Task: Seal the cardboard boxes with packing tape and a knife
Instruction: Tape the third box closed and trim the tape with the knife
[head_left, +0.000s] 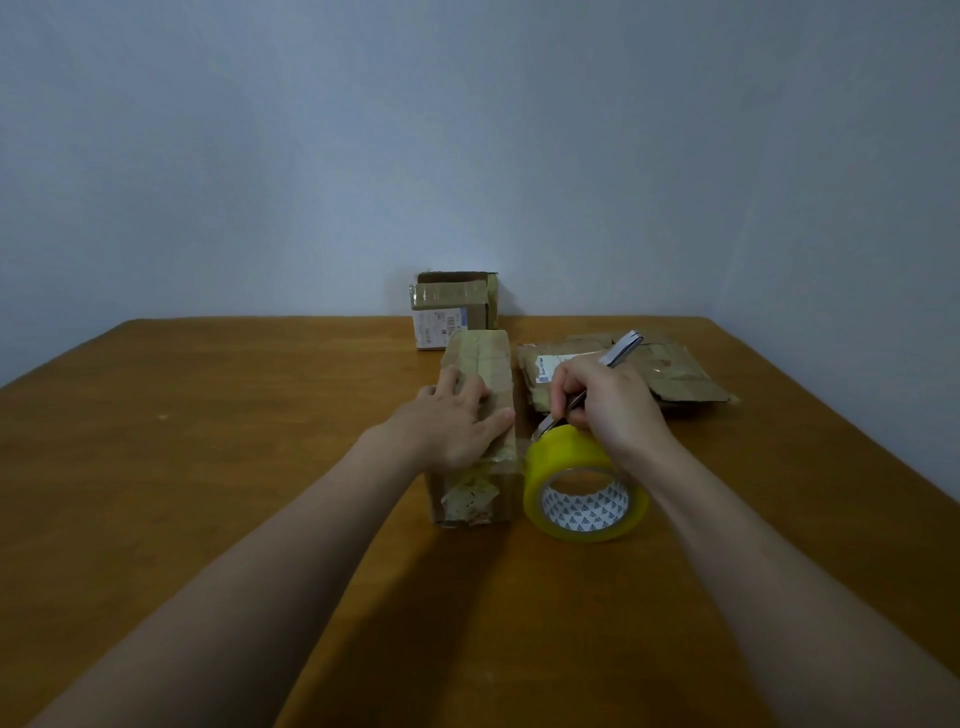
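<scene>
A long narrow cardboard box (480, 364) lies on the wooden table (208, 441), pointing away from me, with old tape patches on its near end. My left hand (457, 418) presses flat on its top with straight fingers. A yellow roll of packing tape (584, 483) stands on edge just right of the box. My right hand (608, 402) grips a grey utility knife (621, 349) like a pen, its tip down at the top of the roll beside the box.
A taller taped box (452, 306) with a white label stands at the table's far edge against the wall. A flat, crumpled cardboard parcel (670, 371) lies at the right behind my right hand.
</scene>
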